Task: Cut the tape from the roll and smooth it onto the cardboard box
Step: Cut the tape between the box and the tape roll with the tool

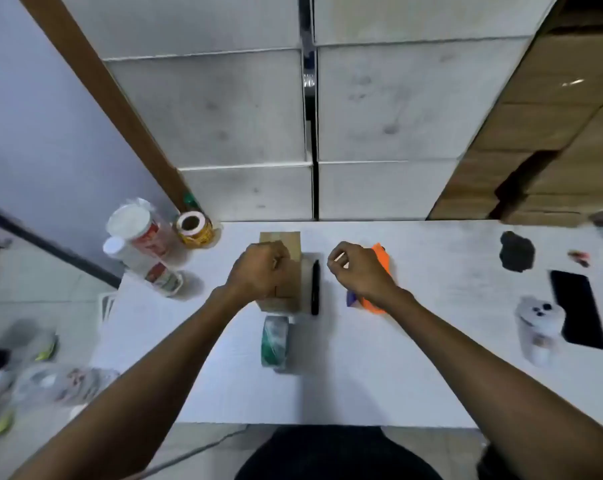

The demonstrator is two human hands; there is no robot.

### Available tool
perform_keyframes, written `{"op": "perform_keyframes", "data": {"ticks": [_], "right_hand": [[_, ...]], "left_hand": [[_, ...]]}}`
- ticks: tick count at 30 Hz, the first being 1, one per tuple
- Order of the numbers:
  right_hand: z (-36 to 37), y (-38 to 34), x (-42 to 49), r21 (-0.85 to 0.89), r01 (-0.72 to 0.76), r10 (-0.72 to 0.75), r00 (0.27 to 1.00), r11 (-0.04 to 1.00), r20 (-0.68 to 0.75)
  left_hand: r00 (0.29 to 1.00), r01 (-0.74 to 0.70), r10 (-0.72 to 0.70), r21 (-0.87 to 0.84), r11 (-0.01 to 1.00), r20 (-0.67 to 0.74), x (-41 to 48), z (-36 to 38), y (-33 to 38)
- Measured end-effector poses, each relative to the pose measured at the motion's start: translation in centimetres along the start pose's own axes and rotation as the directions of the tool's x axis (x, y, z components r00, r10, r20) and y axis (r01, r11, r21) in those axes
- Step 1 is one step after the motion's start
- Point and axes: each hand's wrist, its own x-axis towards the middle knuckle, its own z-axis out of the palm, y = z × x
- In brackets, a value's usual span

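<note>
Left hand (258, 268) fisted on cardboard box (282, 271); right hand (357, 268) curled, grip unclear. Tape roll (275, 341) nearby; loose tape may wrinkle.

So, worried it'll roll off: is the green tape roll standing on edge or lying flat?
On edge: the green tape roll shows its outer band, not its hole.

A black pen (315, 287) lies on the white table (414, 341), with an orange object (381, 261) to its right. Further right sit a black phone (578, 308) and a blurred white jar (538, 332). At the far-left corner stand two canisters (144, 244) beside a yellow label roll (194, 229).
</note>
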Motion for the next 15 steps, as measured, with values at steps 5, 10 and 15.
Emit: {"op": "perform_keyframes", "data": {"ticks": [5,10,15], "right_hand": [[2.9,1.5,0.1,-0.036,-0.079,0.081,0.995,0.996,0.055],[5.1,2.5,0.7,-0.213,-0.088,0.096,0.995,0.973,0.025],[8.2,3.6,1.1,-0.305,-0.122,0.146,0.988,0.945,0.057]], "left_hand": [[0.995,0.075,-0.073,0.033,0.997,-0.064,-1.5,0.9,-1.6],[0.992,0.084,-0.079,0.049,0.995,-0.094,-1.6,1.5,-1.6],[0.982,0.148,-0.136,0.085,0.985,-0.135,-2.3,2.1,-1.6]]}}
